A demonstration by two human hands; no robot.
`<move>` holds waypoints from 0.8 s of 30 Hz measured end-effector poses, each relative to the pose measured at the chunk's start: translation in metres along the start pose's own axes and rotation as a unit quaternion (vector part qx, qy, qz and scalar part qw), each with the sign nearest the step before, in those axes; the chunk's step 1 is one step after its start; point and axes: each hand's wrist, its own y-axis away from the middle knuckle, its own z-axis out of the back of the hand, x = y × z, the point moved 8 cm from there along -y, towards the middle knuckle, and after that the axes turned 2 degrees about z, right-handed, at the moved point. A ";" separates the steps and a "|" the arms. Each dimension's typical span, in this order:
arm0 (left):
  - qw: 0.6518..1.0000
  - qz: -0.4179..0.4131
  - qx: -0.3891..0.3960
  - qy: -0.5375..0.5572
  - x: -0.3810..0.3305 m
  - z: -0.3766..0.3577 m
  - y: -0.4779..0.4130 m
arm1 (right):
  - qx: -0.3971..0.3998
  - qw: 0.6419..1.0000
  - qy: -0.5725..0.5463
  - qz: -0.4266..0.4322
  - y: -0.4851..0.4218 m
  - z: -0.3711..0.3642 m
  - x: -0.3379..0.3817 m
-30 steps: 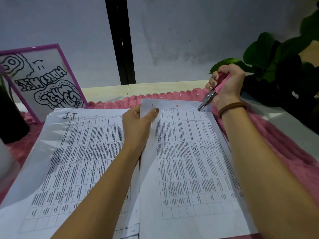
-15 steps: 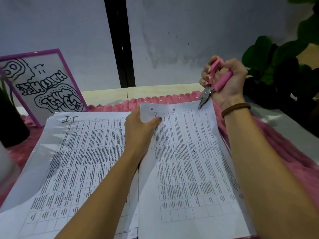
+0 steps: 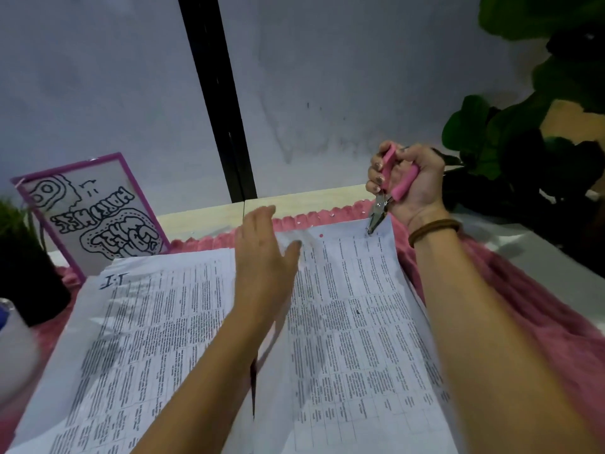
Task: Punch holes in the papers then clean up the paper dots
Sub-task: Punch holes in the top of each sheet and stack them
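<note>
The hole punch (image 3: 389, 188) is gripped steeply by the right hand (image 3: 414, 183), nose down at the paper (image 3: 353, 306) corner; the left hand (image 3: 262, 257), earlier pinching, is opened.

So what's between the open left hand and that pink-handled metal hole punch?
Head view: between left hand and hole punch lies the printed white sheet's top margin, bearing one punched hole.

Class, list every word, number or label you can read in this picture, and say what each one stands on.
"I.T": handwritten, top corner of the left paper.
Printed tables on the left paper and the right paper: too small and blurred to read.
Bubble lettering on the framed drawing: looks mirrored, not readable.
</note>
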 end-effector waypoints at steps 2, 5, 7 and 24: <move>0.992 -0.088 0.089 -0.016 -0.035 -0.023 -0.007 | -0.004 1.000 -0.006 0.000 -0.001 0.000 -0.001; 0.969 -0.158 0.187 -0.047 -0.062 -0.058 -0.015 | -0.021 1.000 -0.012 0.003 -0.001 0.001 -0.002; 0.964 -0.157 0.206 -0.055 -0.063 -0.071 -0.022 | -0.034 0.999 -0.012 0.008 -0.001 0.000 -0.002; 0.969 -0.158 0.189 0.022 -0.063 -0.085 -0.029 | -0.128 0.988 0.083 0.024 0.006 0.020 0.030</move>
